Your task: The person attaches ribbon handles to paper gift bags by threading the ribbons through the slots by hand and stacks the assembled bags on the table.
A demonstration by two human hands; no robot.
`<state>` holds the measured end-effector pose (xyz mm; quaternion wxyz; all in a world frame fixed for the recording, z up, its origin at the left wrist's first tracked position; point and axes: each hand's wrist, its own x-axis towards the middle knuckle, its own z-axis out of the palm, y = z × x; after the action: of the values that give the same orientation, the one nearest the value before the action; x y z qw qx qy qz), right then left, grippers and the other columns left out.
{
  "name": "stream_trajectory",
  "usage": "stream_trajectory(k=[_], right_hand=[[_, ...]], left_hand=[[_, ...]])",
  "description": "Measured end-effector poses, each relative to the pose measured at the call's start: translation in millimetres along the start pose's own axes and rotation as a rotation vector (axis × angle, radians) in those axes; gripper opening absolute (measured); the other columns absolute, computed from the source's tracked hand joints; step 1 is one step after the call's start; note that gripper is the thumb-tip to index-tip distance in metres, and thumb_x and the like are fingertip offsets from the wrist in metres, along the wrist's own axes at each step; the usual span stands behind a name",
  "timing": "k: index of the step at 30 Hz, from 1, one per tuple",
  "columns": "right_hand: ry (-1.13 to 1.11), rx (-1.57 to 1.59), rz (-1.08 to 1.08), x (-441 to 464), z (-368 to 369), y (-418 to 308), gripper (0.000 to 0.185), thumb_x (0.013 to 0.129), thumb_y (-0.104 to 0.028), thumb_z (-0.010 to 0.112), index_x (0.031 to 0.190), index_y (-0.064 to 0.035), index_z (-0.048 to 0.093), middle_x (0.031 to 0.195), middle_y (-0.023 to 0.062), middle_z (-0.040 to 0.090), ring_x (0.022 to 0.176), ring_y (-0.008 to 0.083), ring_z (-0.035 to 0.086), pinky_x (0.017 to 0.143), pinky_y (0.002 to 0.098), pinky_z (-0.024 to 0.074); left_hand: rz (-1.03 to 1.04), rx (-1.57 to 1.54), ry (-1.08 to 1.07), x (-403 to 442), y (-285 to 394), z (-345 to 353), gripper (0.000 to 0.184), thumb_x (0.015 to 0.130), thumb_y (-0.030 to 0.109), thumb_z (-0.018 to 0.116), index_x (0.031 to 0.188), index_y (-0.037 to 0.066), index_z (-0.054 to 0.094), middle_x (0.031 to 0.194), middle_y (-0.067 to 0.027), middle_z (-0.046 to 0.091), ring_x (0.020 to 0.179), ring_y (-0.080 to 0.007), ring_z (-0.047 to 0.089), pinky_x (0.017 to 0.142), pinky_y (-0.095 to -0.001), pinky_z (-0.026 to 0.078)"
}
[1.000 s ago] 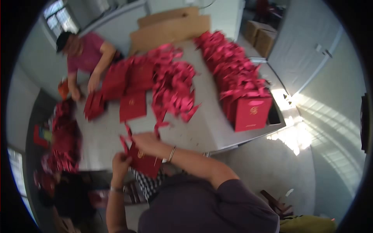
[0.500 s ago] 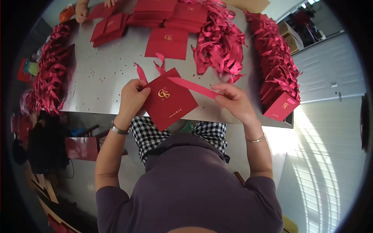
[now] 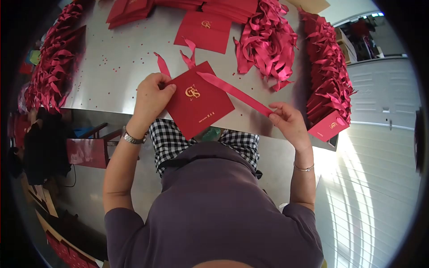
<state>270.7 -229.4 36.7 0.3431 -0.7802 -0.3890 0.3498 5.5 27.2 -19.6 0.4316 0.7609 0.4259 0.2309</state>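
Left hand (image 3: 153,97) is pinching the red bag (image 3: 199,100) by its upper left edge, which puts the bag just off the near edge of the table (image 3: 107,71), tilted like a diamond. Right hand (image 3: 289,123), right of the bag, has the ribbon (image 3: 237,94) pulled out between thumb and fingers. Loose ribbon pile (image 3: 268,40) sits beyond the bag, off to the right.

Head camera: worn on the head, facing forward and steeply down. Wearer's torso (image 3: 210,201) very near, at 6 o'clock; table (image 3: 111,58) beyond, toward 12 o'clock. Field wide, edges curved, corners dark.
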Motion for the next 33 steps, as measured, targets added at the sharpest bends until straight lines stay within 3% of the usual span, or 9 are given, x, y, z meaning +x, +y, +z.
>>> stream_trajectory(k=[7, 9, 13, 16, 20, 23, 27, 31, 33], right_hand=[[0.037, 0.526, -0.147, -7.3, 2.2, 13.7, 0.025, 0.09, 0.001, 0.06, 0.115, 0.0, 0.062, 0.089, 0.0042, 0.065, 0.075, 0.0089, 0.058, 0.069, 0.0226, 0.0487], [-0.031, 0.762, -0.215, -9.1, 3.2, 20.4, 0.025, 0.089, -0.001, 0.062, 0.114, 0.0024, 0.061, 0.104, 0.0117, 0.065, 0.081, 0.0143, 0.06, 0.074, 0.0254, 0.0493], [-0.009, 0.867, -0.175, -15.9, 2.5, 27.1, 0.029, 0.086, 0.003, 0.063, 0.115, 0.0036, 0.06, 0.099, 0.0093, 0.066, 0.09, 0.0162, 0.065, 0.075, 0.0242, 0.0507], [-0.167, 0.922, -0.228, -19.2, -0.8, 36.5, 0.038, 0.082, 0.008, 0.063, 0.119, 0.0063, 0.057, 0.107, 0.0131, 0.065, 0.1, 0.02, 0.065, 0.079, 0.0255, 0.051], [-0.138, 0.808, -0.192, -24.3, 3.9, 29.6, 0.052, 0.074, 0.017, 0.057, 0.125, 0.007, 0.053, 0.115, 0.0156, 0.064, 0.108, 0.0215, 0.062, 0.082, 0.025, 0.0505], [0.053, 0.605, -0.14, -21.0, 16.1, 24.9, 0.04, 0.076, 0.02, 0.058, 0.113, 0.0052, 0.061, 0.11, 0.015, 0.064, 0.101, 0.0213, 0.065, 0.081, 0.028, 0.0538], [0.136, 0.55, -0.477, -5.2, 31.7, 14.6, 0.013, 0.082, 0.01, 0.063, 0.094, 0.0049, 0.065, 0.1, 0.0147, 0.063, 0.087, 0.0216, 0.064, 0.081, 0.0305, 0.0544], [0.36, 0.103, -0.579, 11.6, 54.7, -27.4, 0.01, 0.083, 0.005, 0.063, 0.091, 0.0011, 0.063, 0.094, 0.0136, 0.063, 0.084, 0.0204, 0.06, 0.079, 0.0311, 0.0505], [0.284, 0.088, -0.557, 22.8, 81.9, -42.3, 0.01, 0.083, 0.003, 0.062, 0.093, 0.0011, 0.062, 0.088, 0.0122, 0.064, 0.08, 0.0198, 0.06, 0.075, 0.0301, 0.0494]], left_hand=[[-0.023, -0.017, -0.012, 0.0, -0.9, 0.2, 0.017, 0.079, 0.013, 0.068, 0.088, -0.002, 0.065, 0.08, -0.0102, 0.065, 0.072, -0.0177, 0.063, 0.067, -0.03, 0.05], [-0.01, -0.022, -0.033, 0.5, -4.5, 0.8, 0.018, 0.08, 0.013, 0.068, 0.089, -0.002, 0.065, 0.08, -0.0092, 0.065, 0.072, -0.016, 0.062, 0.067, -0.0294, 0.05], [-0.02, -0.004, -0.058, -0.9, 0.6, -2.1, 0.018, 0.081, 0.012, 0.067, 0.09, -0.003, 0.064, 0.079, -0.0068, 0.066, 0.071, -0.0132, 0.06, 0.066, -0.0276, 0.049], [0.028, 0.008, -0.009, 0.0, 0.7, 0.4, 0.018, 0.081, 0.012, 0.067, 0.09, -0.003, 0.064, 0.077, -0.0068, 0.066, 0.069, -0.0136, 0.06, 0.065, -0.0274, 0.049], [-0.012, -0.052, -0.067, 1.8, -5.7, -2.7, 0.019, 0.08, 0.012, 0.068, 0.091, -0.002, 0.065, 0.078, -0.0076, 0.066, 0.069, -0.0139, 0.061, 0.064, -0.0277, 0.049], [-0.004, -0.141, -0.097, 1.0, -6.4, -6.9, 0.02, 0.08, 0.012, 0.066, 0.094, -0.002, 0.064, 0.079, -0.0092, 0.066, 0.07, -0.0144, 0.061, 0.065, -0.0281, 0.049], [-0.061, -0.145, -0.177, -0.2, 5.5, -17.5, 0.021, 0.076, 0.008, 0.065, 0.095, -0.002, 0.065, 0.081, -0.0112, 0.067, 0.076, -0.0183, 0.064, 0.07, -0.0299, 0.05], [-0.094, -0.099, -0.158, -0.9, 9.9, -17.9, 0.021, 0.075, 0.007, 0.067, 0.093, -0.002, 0.067, 0.085, -0.0135, 0.068, 0.078, -0.0215, 0.065, 0.073, -0.0309, 0.051], [-0.124, -0.073, -0.133, -1.5, 9.5, -16.6, 0.021, 0.075, 0.008, 0.068, 0.093, -0.002, 0.067, 0.085, -0.0133, 0.068, 0.078, -0.0213, 0.065, 0.073, -0.0308, 0.051]])
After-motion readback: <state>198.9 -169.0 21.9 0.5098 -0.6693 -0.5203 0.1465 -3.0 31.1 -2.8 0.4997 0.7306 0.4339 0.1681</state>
